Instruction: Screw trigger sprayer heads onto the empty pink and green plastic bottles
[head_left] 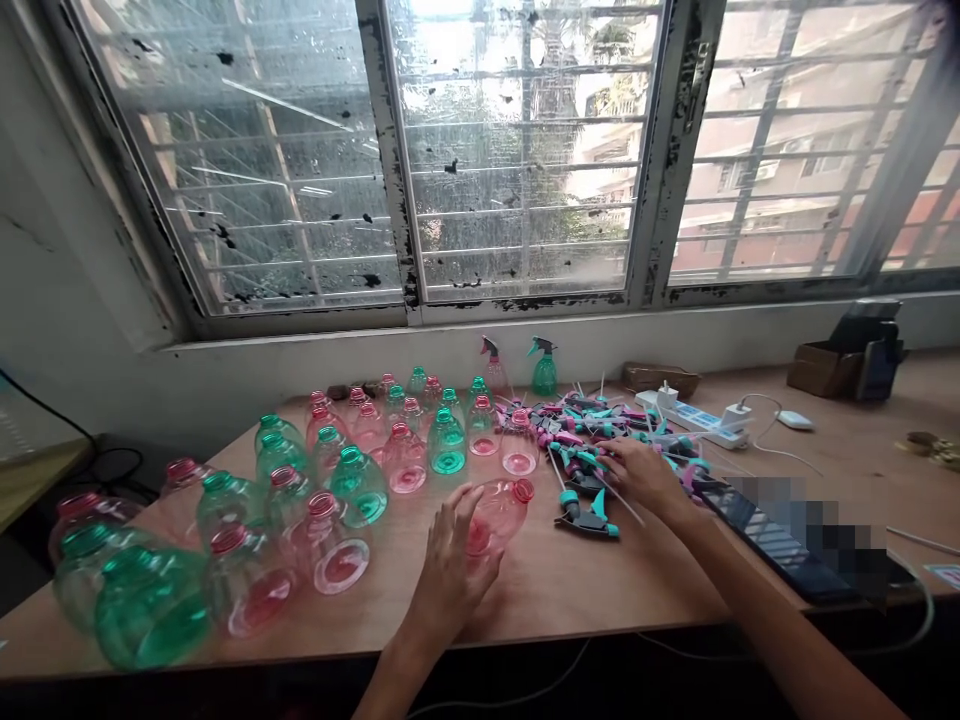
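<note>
My left hand (454,555) is wrapped round a clear pink plastic spray bottle (495,520), held tilted above the table with its open neck pointing up and to the right. My right hand (641,475) is at the near side of a heap of trigger spray heads (585,415) in pink, teal and grey with thin white tubes. Its fingers close on a teal-and-pink trigger spray head (589,456), partly hidden by the hand. Nearer me lies a loose grey-and-teal spray head (587,515).
Several open pink and green bottles, such as a green bottle (154,610), stand at left. Two bottles with heads, one a green spray bottle (545,368), stand by the wall. A power strip (697,418), a dark tablet-like device (772,540) and a cardboard box (825,370) are at right.
</note>
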